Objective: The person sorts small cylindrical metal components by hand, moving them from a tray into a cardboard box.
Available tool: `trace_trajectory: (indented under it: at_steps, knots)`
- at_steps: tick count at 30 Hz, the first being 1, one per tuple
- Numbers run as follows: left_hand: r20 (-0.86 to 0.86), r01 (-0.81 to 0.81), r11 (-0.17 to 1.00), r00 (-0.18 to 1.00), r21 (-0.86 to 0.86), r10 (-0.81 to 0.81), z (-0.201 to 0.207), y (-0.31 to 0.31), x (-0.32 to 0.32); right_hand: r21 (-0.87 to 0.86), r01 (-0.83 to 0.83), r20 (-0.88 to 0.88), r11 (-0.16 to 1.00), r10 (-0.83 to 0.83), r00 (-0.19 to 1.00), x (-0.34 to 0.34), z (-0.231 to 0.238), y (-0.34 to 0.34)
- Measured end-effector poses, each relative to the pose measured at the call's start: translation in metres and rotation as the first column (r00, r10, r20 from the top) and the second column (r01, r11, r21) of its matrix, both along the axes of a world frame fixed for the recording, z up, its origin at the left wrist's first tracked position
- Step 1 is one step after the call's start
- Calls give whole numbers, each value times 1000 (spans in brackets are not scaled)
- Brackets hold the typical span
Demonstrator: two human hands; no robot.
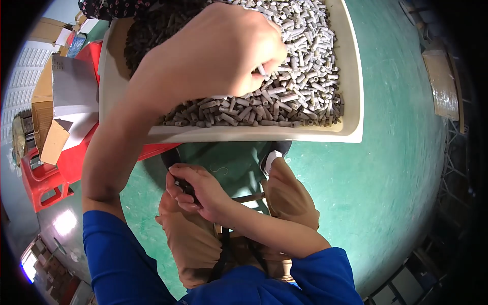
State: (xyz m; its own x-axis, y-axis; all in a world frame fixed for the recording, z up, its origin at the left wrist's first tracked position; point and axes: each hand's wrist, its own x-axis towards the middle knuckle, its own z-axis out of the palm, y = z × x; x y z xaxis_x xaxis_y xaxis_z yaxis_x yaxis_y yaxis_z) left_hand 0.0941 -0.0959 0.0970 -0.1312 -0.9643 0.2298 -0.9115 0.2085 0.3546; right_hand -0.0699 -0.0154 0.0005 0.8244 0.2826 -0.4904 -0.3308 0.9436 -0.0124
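My left hand (231,48) reaches over a large cream tray (358,101). Its thumb and forefinger pinch a small grey tube piece (262,70), just above the heap. Short grey tube pieces (305,56) fill much of the tray, lying in all directions; some look hollow at the ends. My left hand and forearm cover the middle and left of the heap. Over my lap my right hand (201,188) is closed, with the fingers curled around a small dark object (185,188). Most of that object is hidden in the palm, so its kind cannot be made out.
Red plastic stools (43,178) stand left of the tray, with opened cardboard boxes (51,122) on and beside them. Dark patterned fabric (117,7) shows past the tray's far left corner. A wrapped carton (439,84) stands at the far right on the green floor (391,168).
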Motion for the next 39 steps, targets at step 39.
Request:
trace_trajectory:
  at_steps: [39]
  knots:
    - [-104,4,996,995,89,6,15,5,25,-36,-16,7,999,17,1000,-1,4,-3]
